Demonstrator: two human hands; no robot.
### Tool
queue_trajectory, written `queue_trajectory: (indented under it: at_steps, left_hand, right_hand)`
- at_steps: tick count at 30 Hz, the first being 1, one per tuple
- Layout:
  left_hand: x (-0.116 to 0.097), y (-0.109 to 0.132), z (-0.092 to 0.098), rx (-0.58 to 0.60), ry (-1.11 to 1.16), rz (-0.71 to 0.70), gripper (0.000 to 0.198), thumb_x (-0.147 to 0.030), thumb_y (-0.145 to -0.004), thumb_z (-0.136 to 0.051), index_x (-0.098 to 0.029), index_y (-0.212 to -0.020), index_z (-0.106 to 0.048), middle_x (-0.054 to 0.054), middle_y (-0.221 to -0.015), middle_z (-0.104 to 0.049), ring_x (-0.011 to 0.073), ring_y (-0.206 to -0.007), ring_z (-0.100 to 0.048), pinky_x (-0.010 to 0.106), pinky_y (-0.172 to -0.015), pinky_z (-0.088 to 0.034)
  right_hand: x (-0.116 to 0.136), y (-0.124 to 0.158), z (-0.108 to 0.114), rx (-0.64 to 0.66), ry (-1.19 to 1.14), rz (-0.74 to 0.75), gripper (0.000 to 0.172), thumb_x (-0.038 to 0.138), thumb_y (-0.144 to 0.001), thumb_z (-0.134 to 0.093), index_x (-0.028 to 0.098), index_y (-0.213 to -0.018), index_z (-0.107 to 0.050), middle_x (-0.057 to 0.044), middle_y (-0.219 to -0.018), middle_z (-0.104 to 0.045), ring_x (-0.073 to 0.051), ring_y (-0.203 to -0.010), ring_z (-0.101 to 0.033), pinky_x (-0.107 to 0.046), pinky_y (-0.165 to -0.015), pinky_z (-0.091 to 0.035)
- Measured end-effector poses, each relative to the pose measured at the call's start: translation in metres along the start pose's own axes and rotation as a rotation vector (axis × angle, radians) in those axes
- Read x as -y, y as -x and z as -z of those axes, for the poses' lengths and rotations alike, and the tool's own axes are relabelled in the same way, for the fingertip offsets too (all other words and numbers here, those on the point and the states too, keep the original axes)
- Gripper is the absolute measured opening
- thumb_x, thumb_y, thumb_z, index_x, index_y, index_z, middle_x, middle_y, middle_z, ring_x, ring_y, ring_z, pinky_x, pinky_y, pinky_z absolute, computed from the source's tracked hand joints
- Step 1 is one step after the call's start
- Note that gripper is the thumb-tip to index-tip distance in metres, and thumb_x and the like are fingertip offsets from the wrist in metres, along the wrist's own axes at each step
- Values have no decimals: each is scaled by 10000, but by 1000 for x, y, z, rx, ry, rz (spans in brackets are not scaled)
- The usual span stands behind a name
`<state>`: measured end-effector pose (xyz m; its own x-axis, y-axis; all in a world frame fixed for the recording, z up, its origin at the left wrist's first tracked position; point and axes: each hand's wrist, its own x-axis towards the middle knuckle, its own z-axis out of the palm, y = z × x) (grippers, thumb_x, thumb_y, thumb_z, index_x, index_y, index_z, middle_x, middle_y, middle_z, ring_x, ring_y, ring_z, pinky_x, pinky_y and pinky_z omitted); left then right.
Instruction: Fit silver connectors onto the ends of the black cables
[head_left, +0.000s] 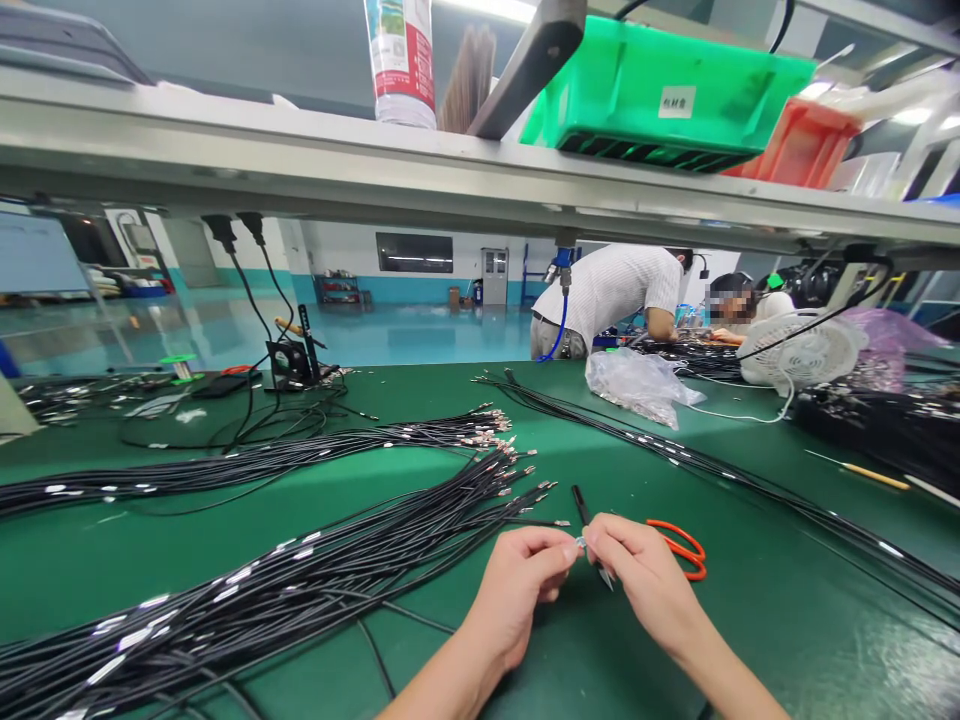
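In the lower middle of the view, my left hand [525, 585] and my right hand [637, 570] meet with fingertips pinched. Between them shows a small shiny piece [580, 542], too small to identify surely; both hands grip it. A thin black cable passes behind my left wrist, and I cannot tell if it joins the piece. Scissors with orange handles [703, 560] lie partly under my right hand. A black pen-like tool [578, 503] lies just beyond the fingertips. Left of my hands spreads a bundle of black cables [300, 570] with white labels and bare metal ends.
A second cable bundle [247, 460] lies behind the first; another [675, 450] runs to the right. A plastic bag [637, 385], a white fan [802, 350] and a yellow-handled tool [874, 475] lie on the right. Overhead, a shelf [300, 160] carries a green bin [675, 90]. Two people work beyond.
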<state>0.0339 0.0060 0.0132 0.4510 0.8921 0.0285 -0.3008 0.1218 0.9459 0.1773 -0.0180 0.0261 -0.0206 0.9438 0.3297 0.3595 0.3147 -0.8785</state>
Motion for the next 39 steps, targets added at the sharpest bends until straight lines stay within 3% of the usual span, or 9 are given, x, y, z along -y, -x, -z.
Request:
queue_trajectory:
  at_steps: [16, 28, 34, 39]
  left_hand:
    - [-1, 0, -2, -80, -11, 2, 137, -241, -659, -648, -113, -615, -628, -44, -502, -365, 62, -479, -252, 212, -460, -172]
    - [0, 0, 0, -63, 49, 19, 143, -243, -627, -657, -107, -671, -650, -50, -497, -377, 58, -478, -247, 201, -459, -166]
    - [-1, 1, -4, -142, -21, 9, 155, -251, -597, -682, -115, -661, -645, -33, -534, -457, 59, -485, -299, 197, -459, -200]
    - [0, -1, -4, -137, -33, 8, 99, -157, -584, -582, -107, -641, -646, -52, -478, -384, 56, -459, -251, 202, -440, -167]
  right_hand:
    - [-1, 0, 2, 77, 11, 26, 286, 308, -827, -383, 189, -568, -398, 35, -560, -352, -139, -558, -355, -240, -530, -275]
    - [-6, -1, 1, 65, 34, 8, 294, 306, -837, -388, 192, -567, -384, 39, -555, -346, -138, -555, -352, -248, -529, -265]
    - [-2, 1, 2, 64, 48, 28, 318, 336, -832, -392, 200, -551, -332, 39, -551, -337, -139, -553, -344, -250, -531, -266]
    - [-3, 0, 2, 67, 69, 31, 307, 337, -833, -386, 196, -562, -362, 38, -553, -343, -140, -554, -347, -249, -533, -271]
